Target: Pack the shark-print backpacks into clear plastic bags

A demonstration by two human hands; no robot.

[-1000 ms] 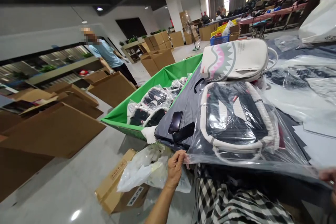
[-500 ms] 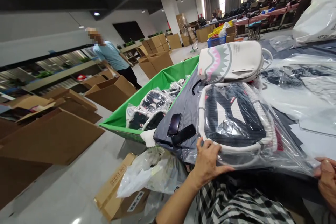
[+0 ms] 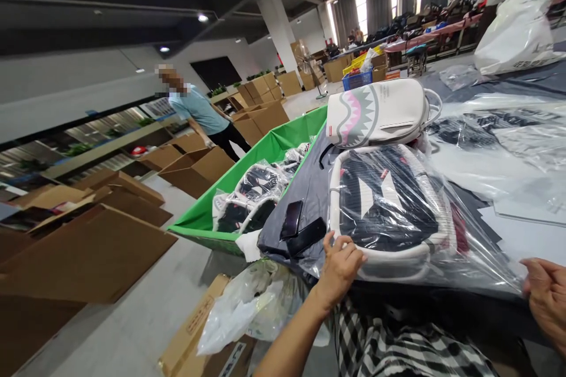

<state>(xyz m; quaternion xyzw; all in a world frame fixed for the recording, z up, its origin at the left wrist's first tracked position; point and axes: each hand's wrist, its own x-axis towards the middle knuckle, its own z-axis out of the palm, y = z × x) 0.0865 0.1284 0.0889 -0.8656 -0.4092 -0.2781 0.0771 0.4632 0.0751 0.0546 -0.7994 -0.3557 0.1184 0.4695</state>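
A dark backpack with white trim (image 3: pixel 389 206) lies flat on the table inside a clear plastic bag (image 3: pixel 480 259), its ribbed back panel and straps facing up. Curled over the near left corner of the bagged backpack is my left hand (image 3: pixel 340 265), closed on its edge. At the far right, my right hand (image 3: pixel 546 297) pinches the bag's loose end and holds the film stretched out. Behind it rests a white backpack with a shark-mouth print (image 3: pixel 375 112), unbagged, its handle to the right.
Two black phones (image 3: pixel 292 220) lie left of the bagged backpack. A green bin (image 3: pixel 194 227) beside the table holds several bagged backpacks. Cardboard boxes (image 3: pixel 88 247) cover the floor at left, where a person in light blue (image 3: pixel 206 112) stands. A white sack (image 3: pixel 513 35) sits at back right.
My right hand's fingers have risen slightly and the bag's end looks more stretched. My left hand stays at the backpack's corner. The view has shifted a little; the person in blue appears farther right.
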